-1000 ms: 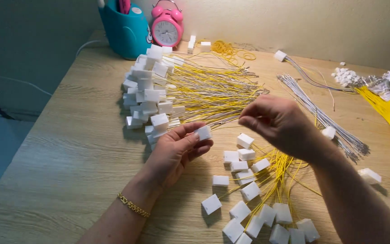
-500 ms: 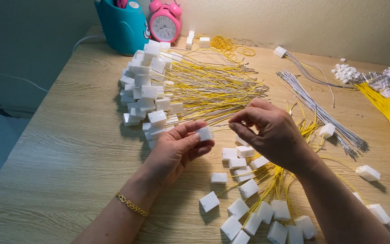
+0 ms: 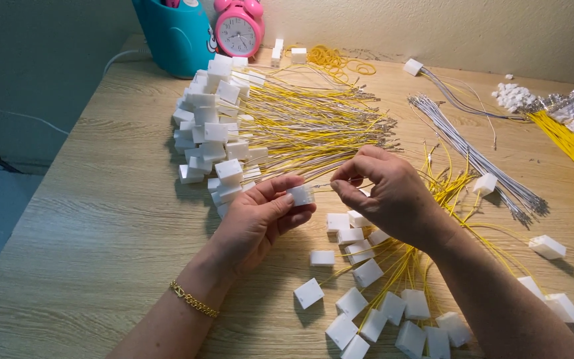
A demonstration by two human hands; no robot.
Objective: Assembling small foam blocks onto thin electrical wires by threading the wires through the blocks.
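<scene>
The left hand [image 3: 257,223] pinches a small white plug [image 3: 300,195] between thumb and fingers. Just beside it, the right hand [image 3: 390,193] grips a thin wire [image 3: 323,185] by its fingertips. Loose white blocks [image 3: 367,272] lie on the counter [image 3: 101,233] below both hands.

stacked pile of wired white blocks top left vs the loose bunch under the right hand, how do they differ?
The stacked pile lies ordered, blocks together at one end and wires fanned rightward; the loose bunch is scattered, blocks pointing different ways. The stacked pile mixes yellow and pale wires; the loose bunch shows mostly yellow. The stacked pile holds more pieces. Both are small white blocks with thin wires, on the wooden table.
</scene>
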